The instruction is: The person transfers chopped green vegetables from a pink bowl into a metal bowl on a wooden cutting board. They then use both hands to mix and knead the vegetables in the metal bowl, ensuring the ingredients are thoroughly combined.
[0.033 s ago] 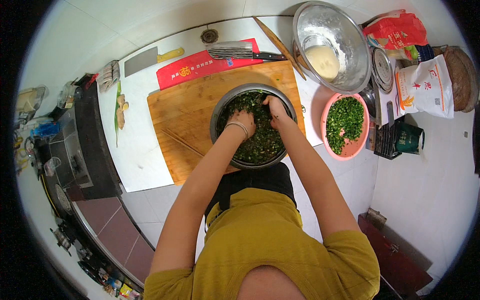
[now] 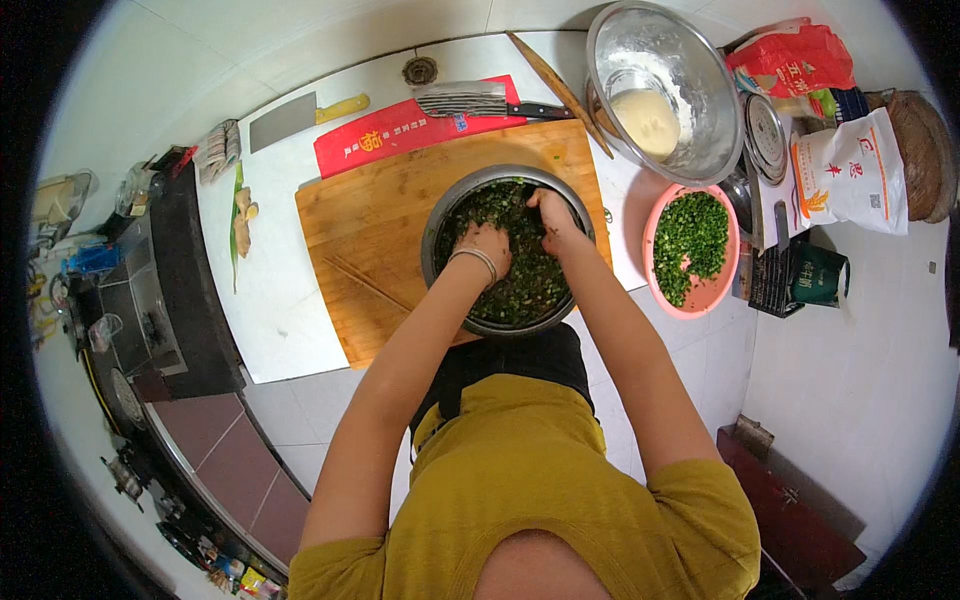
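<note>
A round metal bowl (image 2: 433, 262) holds a dark, wet mixture of chopped greens (image 2: 520, 290) and stands at the near right of a wooden cutting board (image 2: 350, 225). Both hands are inside it. My left hand (image 2: 484, 246), with bangles at the wrist, is pushed into the middle of the mixture; its fingertips are buried. Against the right inner wall, my right hand (image 2: 556, 220) is curled into the chopped greens, its lower fingers hidden. A pair of chopsticks (image 2: 365, 282) lies on the board left of the bowl.
Behind the board lie a slotted-looking knife (image 2: 460, 100) on a red packet (image 2: 365, 143), a cleaver (image 2: 285, 122) and a rolling pin (image 2: 555, 85). At right are a large steel bowl (image 2: 720, 120) with dough (image 2: 645, 122) and a pink basin (image 2: 712, 296) of chopped greens. Ginger (image 2: 242, 225) lies left.
</note>
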### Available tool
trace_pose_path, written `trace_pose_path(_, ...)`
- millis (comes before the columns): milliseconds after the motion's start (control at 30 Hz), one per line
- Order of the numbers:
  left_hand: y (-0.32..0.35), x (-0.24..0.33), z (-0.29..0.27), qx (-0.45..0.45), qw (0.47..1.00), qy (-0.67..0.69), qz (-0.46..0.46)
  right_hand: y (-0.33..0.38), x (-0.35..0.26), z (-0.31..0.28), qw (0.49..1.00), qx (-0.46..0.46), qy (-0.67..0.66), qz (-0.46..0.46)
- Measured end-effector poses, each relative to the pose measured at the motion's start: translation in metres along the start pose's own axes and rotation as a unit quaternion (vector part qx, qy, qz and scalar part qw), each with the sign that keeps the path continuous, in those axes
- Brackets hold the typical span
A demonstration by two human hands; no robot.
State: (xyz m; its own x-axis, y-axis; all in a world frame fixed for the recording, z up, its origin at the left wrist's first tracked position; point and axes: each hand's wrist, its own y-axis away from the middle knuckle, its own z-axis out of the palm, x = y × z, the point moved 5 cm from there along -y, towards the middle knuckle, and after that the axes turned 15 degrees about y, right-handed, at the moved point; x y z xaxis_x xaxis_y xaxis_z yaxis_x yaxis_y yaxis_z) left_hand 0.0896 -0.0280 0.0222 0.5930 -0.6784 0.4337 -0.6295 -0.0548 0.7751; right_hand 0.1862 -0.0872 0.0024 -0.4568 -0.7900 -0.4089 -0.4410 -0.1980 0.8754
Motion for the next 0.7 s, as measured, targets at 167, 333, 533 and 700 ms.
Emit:
trace_pose_path(167, 0.055, -0.004, 0.021, 0.036, 0.995, 0.092, -0.002, 0.005, -0.010, 0.007, 0.997, -0.020, -0.028, -0.069)
trace_pose_path(333, 0.034, -0.030, 0.059, 0.127, 0.964, 0.235, -0.011, -0.015, -0.012, 0.022, 0.968, 0.071, 0.230, -0.067)
trace_pose_path(533, 0.026, -0.044, 0.070, 0.185, 0.936, 0.299, -0.017, 0.019, -0.023, 0.051, 0.800, 0.037, 0.466, -0.376)
trace_pose_path(700, 0.068, -0.039, 0.041, 0.142, 0.929, 0.341, 0.006, 0.083, 0.024, 0.059, 0.617, 0.141, 0.611, -0.475)
